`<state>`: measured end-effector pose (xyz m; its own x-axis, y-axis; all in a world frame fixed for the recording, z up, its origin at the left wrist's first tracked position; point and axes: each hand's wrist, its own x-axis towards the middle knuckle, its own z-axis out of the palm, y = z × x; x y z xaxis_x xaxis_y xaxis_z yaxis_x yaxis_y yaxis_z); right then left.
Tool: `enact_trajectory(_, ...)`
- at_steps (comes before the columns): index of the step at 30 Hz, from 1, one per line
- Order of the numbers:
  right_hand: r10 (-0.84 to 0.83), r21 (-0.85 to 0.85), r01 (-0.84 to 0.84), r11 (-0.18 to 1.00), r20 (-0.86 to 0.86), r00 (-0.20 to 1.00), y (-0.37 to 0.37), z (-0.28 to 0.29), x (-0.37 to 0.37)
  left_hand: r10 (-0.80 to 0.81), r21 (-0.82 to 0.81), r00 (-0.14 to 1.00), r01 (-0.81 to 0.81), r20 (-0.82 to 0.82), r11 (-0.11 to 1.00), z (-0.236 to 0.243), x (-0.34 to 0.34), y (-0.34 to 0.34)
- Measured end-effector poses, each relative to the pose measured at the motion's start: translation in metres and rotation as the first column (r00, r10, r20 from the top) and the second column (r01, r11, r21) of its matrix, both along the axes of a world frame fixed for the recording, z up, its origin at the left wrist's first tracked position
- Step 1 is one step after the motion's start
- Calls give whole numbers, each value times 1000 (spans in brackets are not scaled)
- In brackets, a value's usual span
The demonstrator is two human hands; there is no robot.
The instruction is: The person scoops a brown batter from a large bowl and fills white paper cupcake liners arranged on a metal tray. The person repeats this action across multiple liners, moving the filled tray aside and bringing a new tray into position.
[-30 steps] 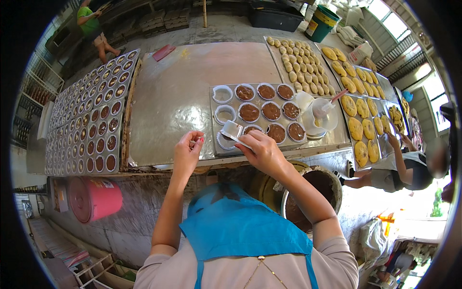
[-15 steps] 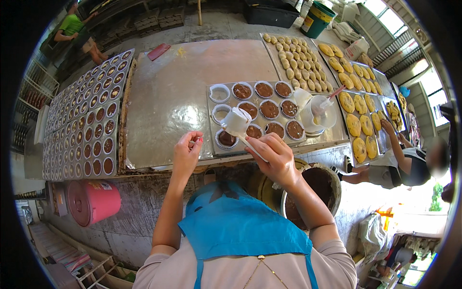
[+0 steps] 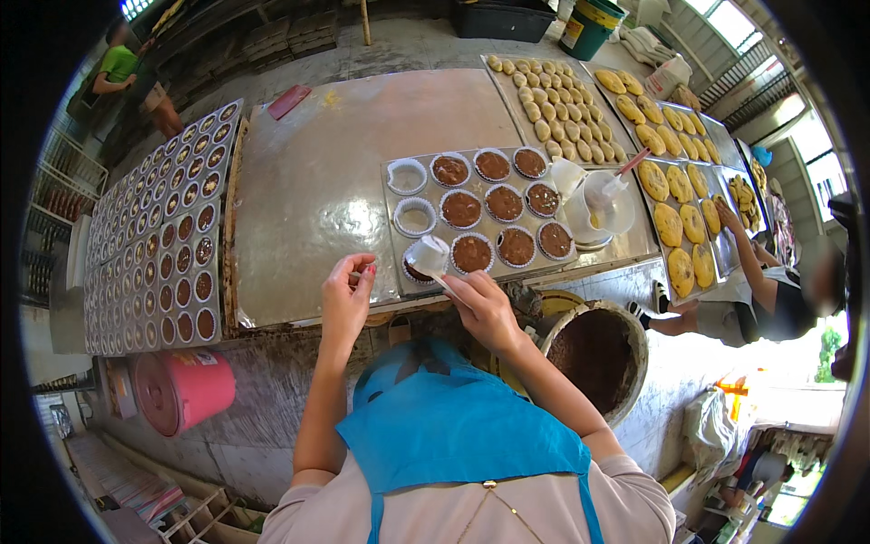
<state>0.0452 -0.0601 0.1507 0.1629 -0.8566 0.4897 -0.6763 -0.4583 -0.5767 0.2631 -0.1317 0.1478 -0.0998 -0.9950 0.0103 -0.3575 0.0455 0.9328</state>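
While my right hand holds a white scoop, the table gleams ahead

As my right fingers pinch its handle, the scoop tilts over the near left paper cup of a metal tray, where some brown batter shows. My left hand is raised just left of that tray, fingers curled in and thumb close to the forefinger; whether they pinch anything I cannot tell. Two pale paper liners stand along the tray's left side, and brown-filled cups take up the columns to their right.

The table's metal top is dull and smudged, shiny where light catches it, with a red scraper lying at its far left. Right of my tray stands a white jug; beyond it lie small pale dough pieces, then flat yellow rounds, where a co-worker's hand reaches in. Filled cups in rows cover the left side.

Below the table, a pink bucket sits left and a tub of brown mixture right. Across the grey floor are a black bin, a green bucket and, far left, a person in a green shirt. Bright windows light the right wall.
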Motion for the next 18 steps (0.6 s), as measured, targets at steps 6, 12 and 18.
enact_trajectory(6,-135,60,122,991,303,943,0,2,2,23,-78,999,-26,-33,997,8,-8,0)
enact_trajectory(12,-446,383,-313,869,881,-160,-10,1,-7,56,-125,981,-80,-185,989,24,-19,2)
enact_trajectory(18,-580,194,-591,783,569,-582,-13,12,-21,31,-137,964,-69,-266,988,42,-34,3)
